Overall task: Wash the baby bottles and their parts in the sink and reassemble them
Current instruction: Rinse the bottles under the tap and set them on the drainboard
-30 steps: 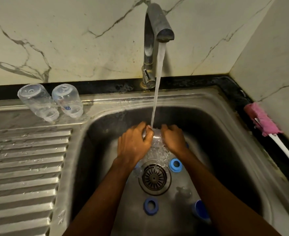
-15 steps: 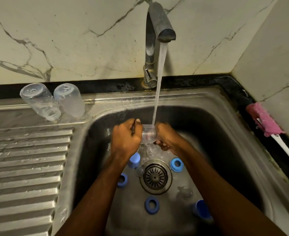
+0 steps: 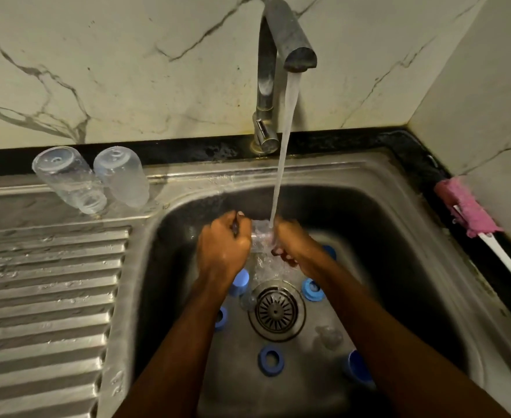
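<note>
A clear baby bottle [image 3: 260,238] lies sideways under the running water, held between both hands over the steel sink [image 3: 399,236]. My left hand [image 3: 222,247] grips its left end and my right hand [image 3: 293,244] grips its right end. Blue collar rings [image 3: 269,359] [image 3: 312,288] [image 3: 221,317], blue caps [image 3: 239,280] [image 3: 358,368] and a clear teat [image 3: 329,334] lie on the sink floor around the drain [image 3: 276,310]. Two clear bottles [image 3: 70,178] [image 3: 123,179] stand upside down at the back of the drainboard.
The tap [image 3: 281,55] runs a steady stream into the sink. A ribbed steel drainboard [image 3: 46,297] lies to the left. On the right counter rests a pink-headed bottle brush [image 3: 466,208] with a white handle. Marble walls close the back and right.
Both hands have lifted the bottle higher under the stream and turned it sideways. More blue parts on the sink floor show beneath my left forearm.
</note>
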